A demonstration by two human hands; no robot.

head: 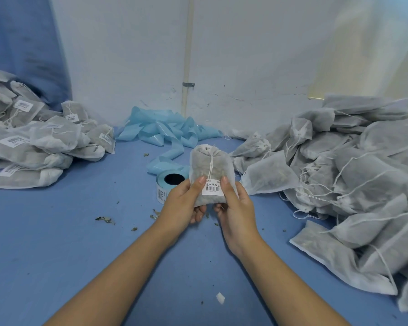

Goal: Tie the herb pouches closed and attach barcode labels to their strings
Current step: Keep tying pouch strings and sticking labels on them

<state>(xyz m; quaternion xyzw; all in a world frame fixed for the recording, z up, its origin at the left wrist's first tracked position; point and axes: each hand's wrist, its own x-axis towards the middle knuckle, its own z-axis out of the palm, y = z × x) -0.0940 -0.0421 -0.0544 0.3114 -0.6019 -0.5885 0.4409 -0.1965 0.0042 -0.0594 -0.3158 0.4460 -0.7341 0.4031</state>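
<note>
- the pouch in hand looks basically finished: neck is cinched, the string runs down the front in knots, and a barcode label sits at the string's lower end, right between the two thumbs.
- left hand grips the pouch's lower left side, thumb on the front just beside the label, fingers curled under the bottom.
- right hand does the same on the right, thumb pressed next to the label's other edge, fingers wrapped behind. my guess is they're pressing the label shut around the string, though i can't tell if it's fully stuck yet.
- the pouch is held upright above the blue table, in the middle, just in front of the label roll.
- done pile on the left: a heap of pouches showing white barcode labels.
- to-do pile on the right: a much bigger heap with loose strings and no labels i can spot, so most of the job is still ahead, i'd say.
- blue backing tape is heaped at the back by the wall, with herb crumbs scattered on the table.
- next up is probably tossing this one onto the left heap and grabbing another from the right.
</note>
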